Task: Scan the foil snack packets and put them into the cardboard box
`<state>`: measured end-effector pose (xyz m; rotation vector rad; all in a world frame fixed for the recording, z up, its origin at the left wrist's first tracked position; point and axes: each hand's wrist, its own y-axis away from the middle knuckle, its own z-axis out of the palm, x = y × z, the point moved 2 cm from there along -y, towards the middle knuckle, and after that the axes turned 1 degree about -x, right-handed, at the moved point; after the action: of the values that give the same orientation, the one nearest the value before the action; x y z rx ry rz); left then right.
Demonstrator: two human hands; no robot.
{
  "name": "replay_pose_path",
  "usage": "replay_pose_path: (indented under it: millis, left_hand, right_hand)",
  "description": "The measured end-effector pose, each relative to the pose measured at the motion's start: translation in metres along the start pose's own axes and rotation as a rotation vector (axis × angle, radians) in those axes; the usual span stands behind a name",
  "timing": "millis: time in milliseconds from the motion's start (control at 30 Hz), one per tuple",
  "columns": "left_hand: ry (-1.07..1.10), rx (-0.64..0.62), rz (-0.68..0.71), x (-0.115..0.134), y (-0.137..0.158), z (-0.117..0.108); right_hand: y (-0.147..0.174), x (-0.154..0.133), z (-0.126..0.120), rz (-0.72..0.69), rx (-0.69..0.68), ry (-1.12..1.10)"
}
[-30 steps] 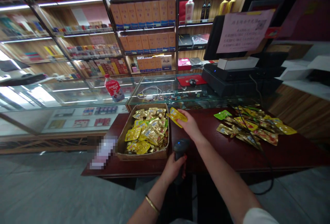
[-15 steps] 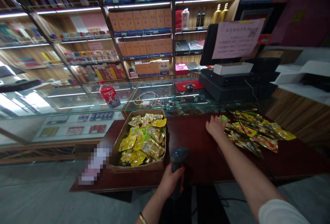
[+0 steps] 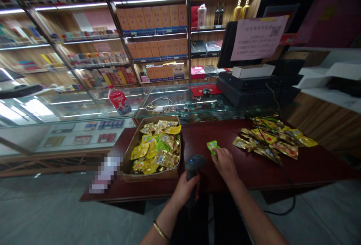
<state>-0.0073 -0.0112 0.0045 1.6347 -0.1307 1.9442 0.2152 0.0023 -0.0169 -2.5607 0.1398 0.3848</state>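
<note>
My left hand (image 3: 186, 188) is wrapped round the grip of a dark barcode scanner (image 3: 195, 162), which stands upright near the front edge of the table, a blue light on its head. Pinched in my right hand (image 3: 224, 164) is a small green snack packet (image 3: 212, 147), over the table just right of the scanner. Left of the scanner, a cardboard box (image 3: 152, 177) holds many gold, yellow and green packets (image 3: 152, 151). Further right, a loose pile of similar packets (image 3: 267, 136) lies on the dark red tabletop (image 3: 194, 136).
Behind the table runs a glass counter (image 3: 180, 94) bearing a red drink bottle (image 3: 120, 100), a mouse (image 3: 206, 92) and a white cable. A monitor (image 3: 227, 45) with a paper sign stands at the back right. One black cord (image 3: 282, 166) crosses the packet pile. A blurred-out item lies at the table's left.
My right hand has moved left from the packet pile toward the scanner, bringing the green packet along. My left hand still grips the scanner, nearly in place.
</note>
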Motion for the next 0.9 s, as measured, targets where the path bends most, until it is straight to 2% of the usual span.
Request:
replay_pose_path:
  millis: [67, 167, 267, 400, 633, 767, 900]
  left_hand:
    - [-0.005, 0.016, 0.007, 0.001, 0.001, 0.000]
    - [-0.010, 0.026, 0.015, 0.003, 0.002, 0.001]
    - [-0.011, 0.022, 0.013, 0.004, 0.003, 0.002]
    - [-0.012, 0.033, 0.005, 0.004, 0.003, 0.002]
    - [-0.038, 0.049, -0.004, 0.003, 0.002, 0.002]
    - [-0.032, 0.057, -0.006, 0.005, 0.003, 0.003]
    - [-0.026, 0.049, 0.001, 0.007, 0.005, 0.003]
  right_hand:
    - [0.002, 0.003, 0.000, 0.070, 0.071, -0.030]
    - [-0.001, 0.007, 0.004, 0.223, 0.158, 0.072]
    - [-0.003, 0.007, 0.010, 0.306, 0.134, 0.179]
    - [-0.001, 0.004, 0.012, 0.250, 0.075, 0.127]
    - [0.000, 0.002, -0.002, 0.185, 0.059, -0.056]
    - [-0.001, 0.000, -0.006, 0.111, 0.040, -0.070]
    - [-0.002, 0.001, -0.008, 0.120, 0.052, -0.076]
